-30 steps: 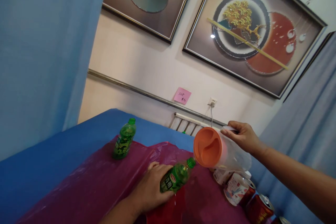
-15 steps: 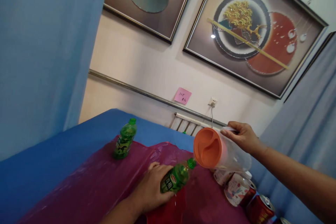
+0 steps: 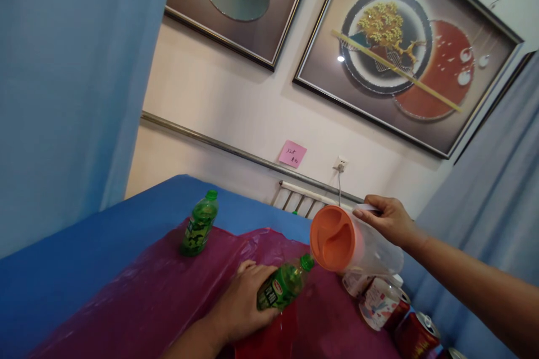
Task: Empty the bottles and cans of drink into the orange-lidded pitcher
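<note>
My left hand [image 3: 240,303] is wrapped round a green plastic bottle [image 3: 284,283] with a green cap, holding it tilted on the magenta plastic sheet [image 3: 160,286]. My right hand [image 3: 389,219] grips the handle of a clear plastic pitcher [image 3: 357,244] with an orange lid. The pitcher is tipped on its side in the air, its lid just above and to the right of the bottle's cap. A second green bottle [image 3: 200,223] stands at the sheet's far left corner.
The sheet lies on a blue-covered table [image 3: 84,247]. Several cans and small drink containers [image 3: 389,305] crowd the right edge under the pitcher. Blue curtains hang left and right. Framed pictures, a pink note [image 3: 292,153] and a wall socket are on the wall behind.
</note>
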Motion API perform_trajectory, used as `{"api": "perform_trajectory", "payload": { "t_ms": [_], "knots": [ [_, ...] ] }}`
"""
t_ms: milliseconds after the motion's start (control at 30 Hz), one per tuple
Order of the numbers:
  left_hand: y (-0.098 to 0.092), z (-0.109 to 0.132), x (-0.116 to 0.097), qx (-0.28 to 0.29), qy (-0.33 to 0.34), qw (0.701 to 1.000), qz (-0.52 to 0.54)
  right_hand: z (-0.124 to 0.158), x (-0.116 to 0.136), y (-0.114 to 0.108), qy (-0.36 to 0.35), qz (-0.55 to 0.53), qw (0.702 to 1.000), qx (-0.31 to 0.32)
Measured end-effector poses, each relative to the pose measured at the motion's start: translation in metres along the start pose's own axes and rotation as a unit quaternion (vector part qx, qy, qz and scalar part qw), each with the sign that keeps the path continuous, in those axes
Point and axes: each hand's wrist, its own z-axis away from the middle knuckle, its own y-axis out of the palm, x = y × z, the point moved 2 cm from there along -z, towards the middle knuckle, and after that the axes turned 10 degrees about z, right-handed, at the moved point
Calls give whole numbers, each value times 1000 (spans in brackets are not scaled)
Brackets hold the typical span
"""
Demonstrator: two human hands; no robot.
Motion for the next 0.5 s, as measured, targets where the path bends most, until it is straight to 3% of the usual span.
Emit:
{"api": "perform_trajectory", "payload": {
  "t_ms": [500],
  "knots": [
    [0,1,1,-2,3,1000,-1,1,1,0,-13,-9,1000,-2]
  ]
}}
